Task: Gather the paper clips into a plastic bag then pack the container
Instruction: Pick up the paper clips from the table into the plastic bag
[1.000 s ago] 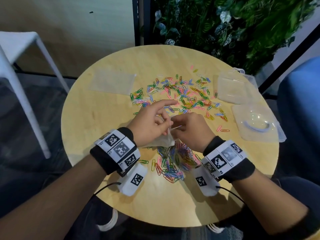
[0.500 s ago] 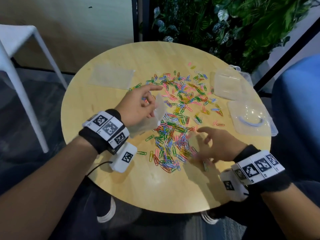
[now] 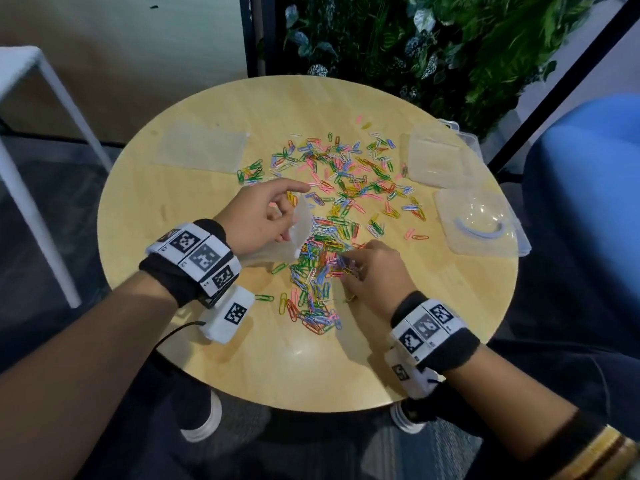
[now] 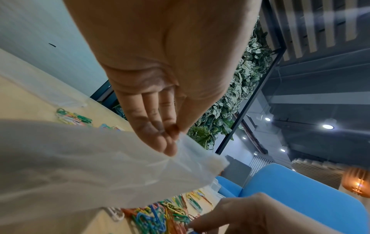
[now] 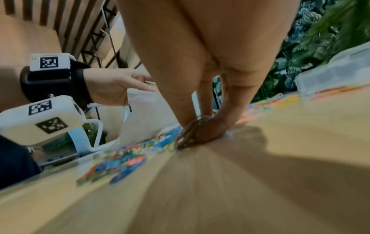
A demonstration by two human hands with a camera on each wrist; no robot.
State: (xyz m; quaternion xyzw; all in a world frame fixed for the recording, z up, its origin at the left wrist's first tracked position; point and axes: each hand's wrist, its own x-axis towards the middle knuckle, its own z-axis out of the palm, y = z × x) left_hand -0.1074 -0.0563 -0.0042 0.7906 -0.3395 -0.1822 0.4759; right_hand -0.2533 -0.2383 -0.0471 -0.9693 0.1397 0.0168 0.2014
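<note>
Coloured paper clips [image 3: 346,174] lie scattered over the round wooden table [image 3: 166,209], with a denser pile [image 3: 317,282] near the front. My left hand [image 3: 289,211] pinches the rim of a clear plastic bag [image 3: 299,232] between thumb and fingers and holds it upright at the pile's left edge. The pinch on the bag [image 4: 100,158] shows in the left wrist view [image 4: 176,133]. My right hand [image 3: 348,268] is on the pile with its fingers curled round a bunch of clips [image 5: 190,134], pressed against the tabletop.
A second flat plastic bag [image 3: 204,150] lies at the back left. Two clear plastic container parts sit at the right: one [image 3: 436,161] farther back, one [image 3: 481,220] nearer. A white stool [image 3: 31,98] stands left, a blue chair [image 3: 588,188] right, plants behind.
My right hand let go of the bag, swung out to the right of the pile, then came back in and closed on clips. My left hand kept the bag, shifting it left.
</note>
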